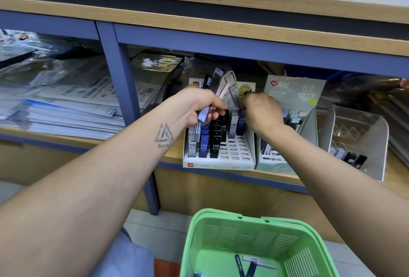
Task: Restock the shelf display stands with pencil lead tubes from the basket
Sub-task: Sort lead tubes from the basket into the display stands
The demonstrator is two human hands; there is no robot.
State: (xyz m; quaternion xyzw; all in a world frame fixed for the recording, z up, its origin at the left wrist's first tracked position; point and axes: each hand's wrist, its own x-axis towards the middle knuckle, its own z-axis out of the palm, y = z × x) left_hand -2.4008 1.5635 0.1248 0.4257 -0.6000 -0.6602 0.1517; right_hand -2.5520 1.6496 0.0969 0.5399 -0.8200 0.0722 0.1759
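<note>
Grip, left: your left hand (pixel 202 105) is curled round a fanned bundle of lead tubes (pixel 218 90), their tops sticking up above the knuckles, held over the back left of the white stand (pixel 230 161).
Grip, right: your right hand (pixel 261 110) has its fingers bent down onto a blue tube (pixel 240 125) in a rear row of that stand; it looks pinched, being seated in its slot.
Done, white stand: the left columns hold grey, blue and black HB 0.5 tubes down to the front edge, and a few stand in the back rows towards the right.
Left, white stand: the front right slots show bare, so by my reckoning you are well short of full here.
Grey 0.7 stand (pixel 287 161): just beside the white one on the shelf, with tubes along its back rows; its front is partly hidden by your right forearm.
Clear stand (pixel 376 143): at the right end of the shelf, only a few tubes lie in its bottom.
Basket (pixel 221 221): green, below the shelf edge, with a few tubes (pixel 254 262) on its floor.
Remaining: the bundle, then the basket's last tubes.
</note>
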